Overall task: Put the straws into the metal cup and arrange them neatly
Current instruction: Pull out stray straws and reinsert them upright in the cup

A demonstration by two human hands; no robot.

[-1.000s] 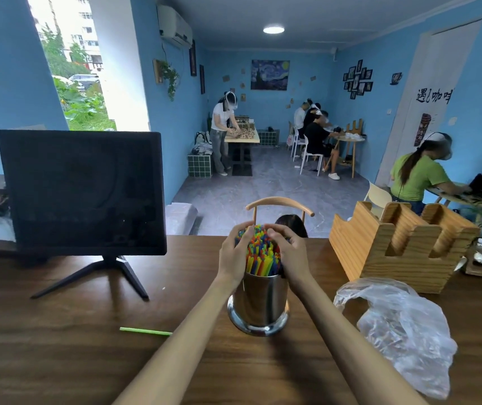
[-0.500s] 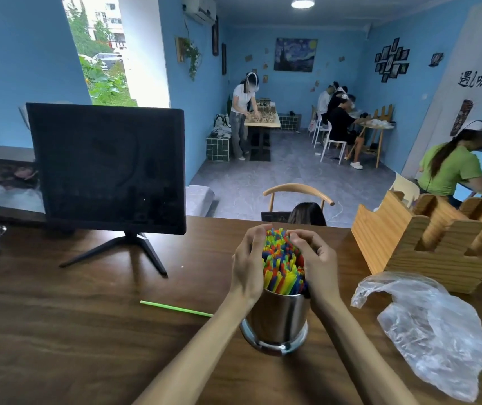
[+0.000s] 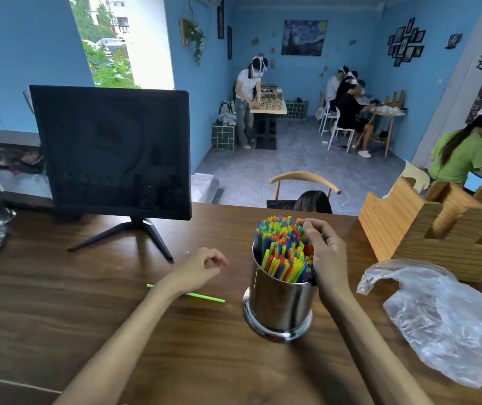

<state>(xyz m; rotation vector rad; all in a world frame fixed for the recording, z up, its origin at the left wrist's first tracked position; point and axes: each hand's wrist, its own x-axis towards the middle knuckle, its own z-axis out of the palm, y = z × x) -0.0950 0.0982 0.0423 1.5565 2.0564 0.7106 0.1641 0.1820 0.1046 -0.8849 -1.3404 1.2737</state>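
- Your left hand [image 3: 197, 268] hovers just above the desk [image 3: 58, 311], fingers loosely curled, holding nothing; the stray green straw [image 3: 207, 297] lies beneath your wrist.
- That straw looks light and slippery: pinch it mid-length.
- The metal cup [image 3: 280, 305] stands packed with coloured straws [image 3: 282, 247].
- Your right hand [image 3: 326, 255] curls round the bundle's right side.
- It's a dark wooden desk in a blue room.

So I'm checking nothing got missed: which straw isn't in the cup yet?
The lone green straw lying flat on the wooden table, left of the metal cup and partly under the left wrist. All the other straws stand in the cup.
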